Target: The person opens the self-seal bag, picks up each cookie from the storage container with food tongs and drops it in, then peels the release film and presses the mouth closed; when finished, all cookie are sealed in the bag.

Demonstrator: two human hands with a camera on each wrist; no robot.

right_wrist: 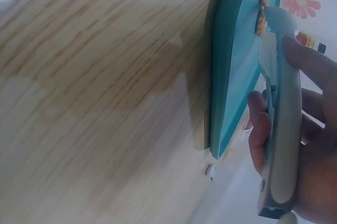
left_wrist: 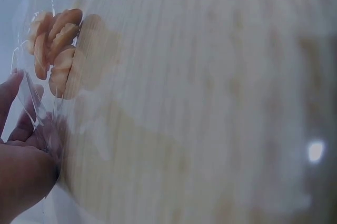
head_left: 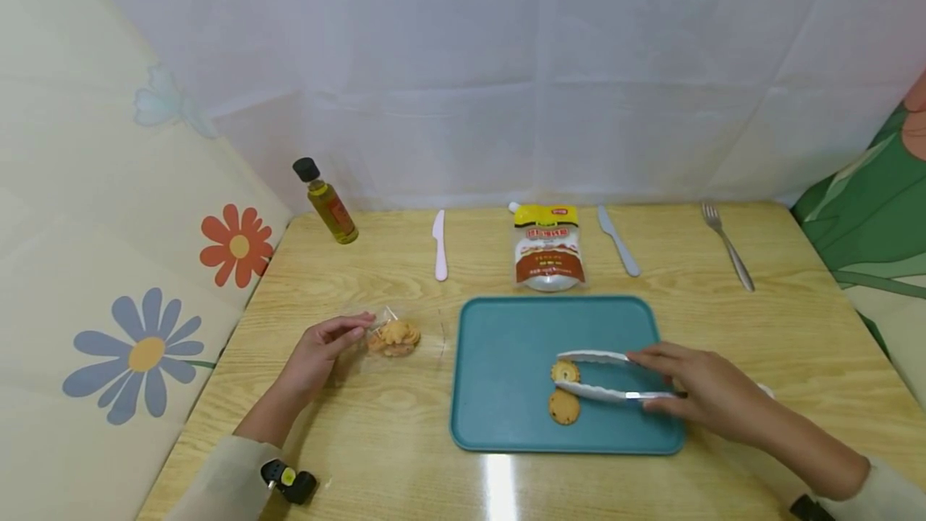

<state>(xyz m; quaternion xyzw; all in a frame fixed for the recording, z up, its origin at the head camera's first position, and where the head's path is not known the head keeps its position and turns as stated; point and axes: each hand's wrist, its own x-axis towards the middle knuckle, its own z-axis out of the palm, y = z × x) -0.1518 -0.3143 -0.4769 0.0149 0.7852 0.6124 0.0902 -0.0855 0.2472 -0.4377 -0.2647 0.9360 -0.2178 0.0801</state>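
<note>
My left hand pinches the edge of a clear plastic bag holding several ridged cookies. In my right hand is a pair of tongs, held with thumb and fingers on its two arms. The arms are spread, their tips at either side of a round ridged cookie on the blue-green tray. A flatter round cookie lies right beside it, nearer to me, close to the lower tong tip.
Behind the tray lies a spouted pouch between a pink knife and a grey knife. A fork lies at the back right, and a bottle of oil stands at the back left. A white cloth hangs behind the table.
</note>
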